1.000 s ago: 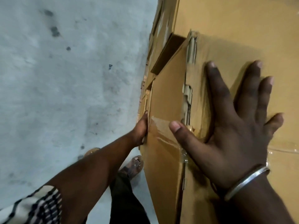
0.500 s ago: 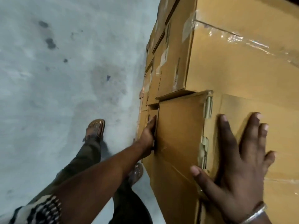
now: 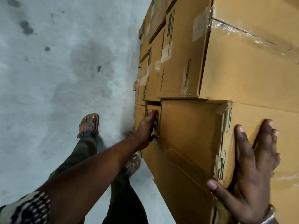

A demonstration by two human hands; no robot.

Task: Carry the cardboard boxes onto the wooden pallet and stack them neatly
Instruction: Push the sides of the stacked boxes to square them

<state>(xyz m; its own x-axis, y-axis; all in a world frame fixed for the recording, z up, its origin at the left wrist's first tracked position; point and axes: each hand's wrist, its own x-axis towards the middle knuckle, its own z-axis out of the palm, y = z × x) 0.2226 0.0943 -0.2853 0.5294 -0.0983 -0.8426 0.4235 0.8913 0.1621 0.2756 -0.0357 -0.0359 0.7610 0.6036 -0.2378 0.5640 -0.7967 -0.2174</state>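
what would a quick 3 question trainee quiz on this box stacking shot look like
1. True or false: the right hand lies flat with spread fingers on top of the near box.
2. Where does the left hand hold that box? A) its far lower edge B) its top C) it is off the box
3. Fill in: the box behind it is printed "CEILING ___".

Key: 1 true; 2 A; 3 FAN

Head cam, steep downward look, close to boxes [image 3: 186, 138], floor [image 3: 56, 78] left
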